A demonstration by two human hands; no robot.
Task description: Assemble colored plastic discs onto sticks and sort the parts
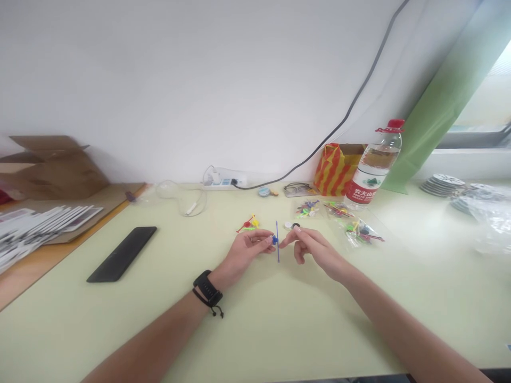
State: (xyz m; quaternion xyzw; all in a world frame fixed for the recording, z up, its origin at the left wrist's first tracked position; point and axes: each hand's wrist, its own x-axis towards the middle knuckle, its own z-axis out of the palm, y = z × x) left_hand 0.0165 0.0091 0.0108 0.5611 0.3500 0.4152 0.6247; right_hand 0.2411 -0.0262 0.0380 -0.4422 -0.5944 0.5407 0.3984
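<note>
At the centre of the frame, a small blue piece [275, 240] is pinched by the left hand [248, 249], a black watch [207, 288] strapped to its wrist. A thin blue rod [278, 252] is seen vertically beside the extended finger of the right hand [317, 248]. Bagged coloured parts [361, 232] and a red-capped bottle [373, 169] are placed at right; a flat black object [122, 254] is laid at left.

White wall [199, 90]; pale green tabletop [271, 335]; bright window [483, 103] at right.

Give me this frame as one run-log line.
left hand: holds blue piece with thin rod | right hand: close to rod, contact unclear | table: bagged parts, water bottle
</note>
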